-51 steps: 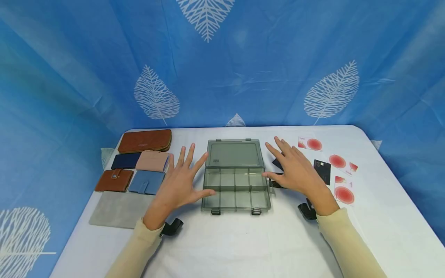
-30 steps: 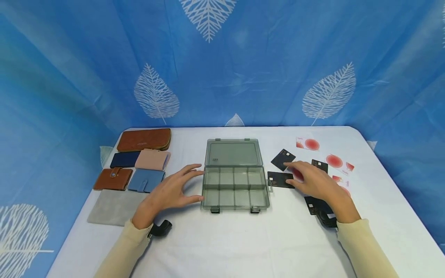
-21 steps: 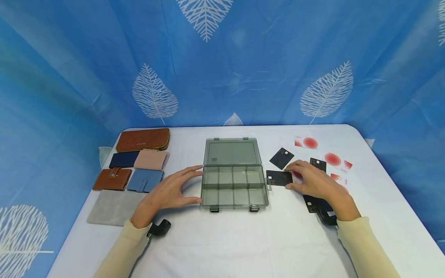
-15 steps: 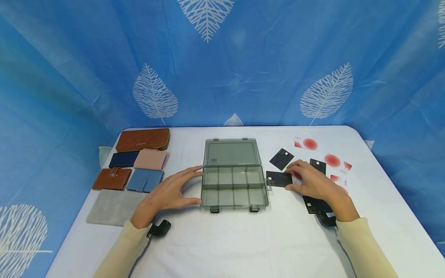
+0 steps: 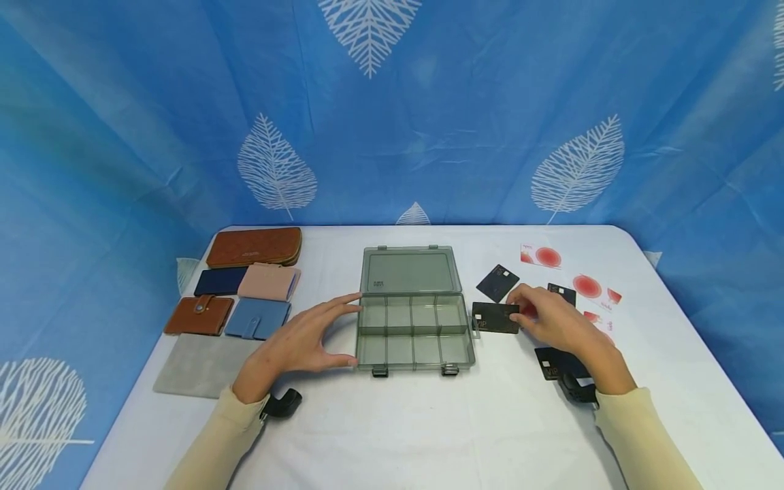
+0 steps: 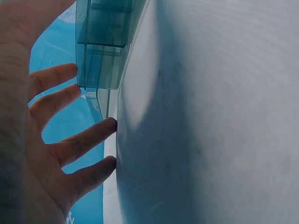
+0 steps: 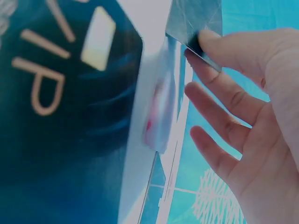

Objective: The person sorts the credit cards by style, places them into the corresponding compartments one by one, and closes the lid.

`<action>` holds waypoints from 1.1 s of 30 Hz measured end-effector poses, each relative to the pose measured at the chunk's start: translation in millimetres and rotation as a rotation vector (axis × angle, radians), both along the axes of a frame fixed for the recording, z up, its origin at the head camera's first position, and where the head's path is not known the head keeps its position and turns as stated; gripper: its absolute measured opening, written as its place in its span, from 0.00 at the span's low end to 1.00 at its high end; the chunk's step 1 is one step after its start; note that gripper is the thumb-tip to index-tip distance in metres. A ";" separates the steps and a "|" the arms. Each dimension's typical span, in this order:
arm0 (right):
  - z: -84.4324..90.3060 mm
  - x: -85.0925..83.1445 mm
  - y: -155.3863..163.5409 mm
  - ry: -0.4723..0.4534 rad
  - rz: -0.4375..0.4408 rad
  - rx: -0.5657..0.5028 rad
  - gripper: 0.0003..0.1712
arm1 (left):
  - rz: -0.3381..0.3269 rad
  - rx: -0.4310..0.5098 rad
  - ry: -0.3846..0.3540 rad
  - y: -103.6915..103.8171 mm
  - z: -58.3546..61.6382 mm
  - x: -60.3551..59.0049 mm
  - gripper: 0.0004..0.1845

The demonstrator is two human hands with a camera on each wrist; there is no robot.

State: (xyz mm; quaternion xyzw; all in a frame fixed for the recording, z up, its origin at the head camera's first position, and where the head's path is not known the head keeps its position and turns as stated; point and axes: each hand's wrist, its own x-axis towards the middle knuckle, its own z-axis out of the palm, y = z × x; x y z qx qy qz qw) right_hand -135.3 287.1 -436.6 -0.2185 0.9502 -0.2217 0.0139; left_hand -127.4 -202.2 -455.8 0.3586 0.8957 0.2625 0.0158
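The black VIP card point(image 5: 495, 318) is pinched at its right end by the right hand point(image 5: 560, 327), thumb and fingertips closed on its edge, and it is held just beside the right wall of the compartment box point(image 5: 414, 332), slightly raised off the table point(image 5: 429, 422). In the right wrist view the same card point(image 7: 196, 21) is seen gripped at the fingertips, while a second black card point(image 7: 60, 93) with gold VIP lettering lies flat beneath the wrist. That card point(image 5: 554, 364) is seen from the head camera near the right forearm. The left hand point(image 5: 294, 344) is kept open with fingers spread; its thumb and forefinger are placed against the left wall of the box, as is also shown from the left wrist point(image 6: 56, 140). The box lid point(image 5: 412, 270) is laid open, flat behind the compartments. Farther back on the right, another black card point(image 5: 497, 282) and the red-and-white cards point(image 5: 542, 256) are spread on the table. At the far left, several wallets point(image 5: 254, 247) are arranged in rows above a grey cloth point(image 5: 202, 365).
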 end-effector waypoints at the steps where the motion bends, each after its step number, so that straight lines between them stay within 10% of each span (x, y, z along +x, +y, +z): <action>1: 0.9 -0.1 0.5 0.000 0.004 -0.008 0.15 | 0.001 -0.003 -0.001 0.1 -0.3 0.1 0.50; 16: 35.2 -0.6 -14.7 0.109 -0.173 -0.090 0.17 | 0.021 -0.056 0.007 6.8 -2.0 2.7 0.50; 33: 36.5 -8.5 -112.1 0.110 0.046 -0.135 0.13 | 0.027 -0.062 0.010 7.9 -4.3 3.0 0.51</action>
